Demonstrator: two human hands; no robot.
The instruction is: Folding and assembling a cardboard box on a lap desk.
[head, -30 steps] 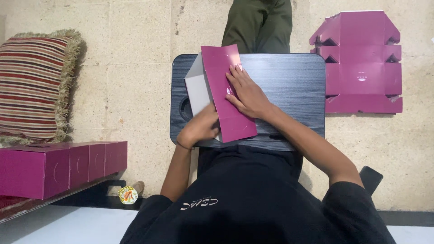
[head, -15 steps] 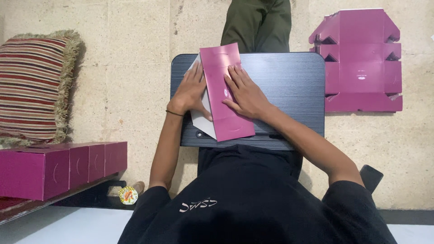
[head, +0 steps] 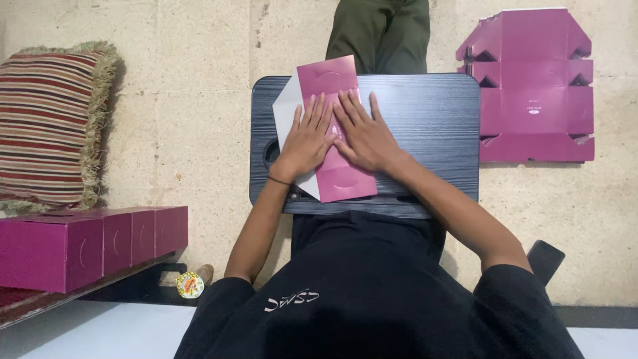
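- Head view: left hand and right hand, both open with fingers spread flat, press a folded magenta carton blank onto the dark lap desk; neither grips it.
- Step, as judged: creasing a fold; next calls for lifting a panel.
- Blank: glossy magenta outside, white inside, lying slightly askew.

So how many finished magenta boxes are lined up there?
4 assembled magenta boxes show, side by side in a row on the low shelf at lower left; more may be hidden past the frame edge.
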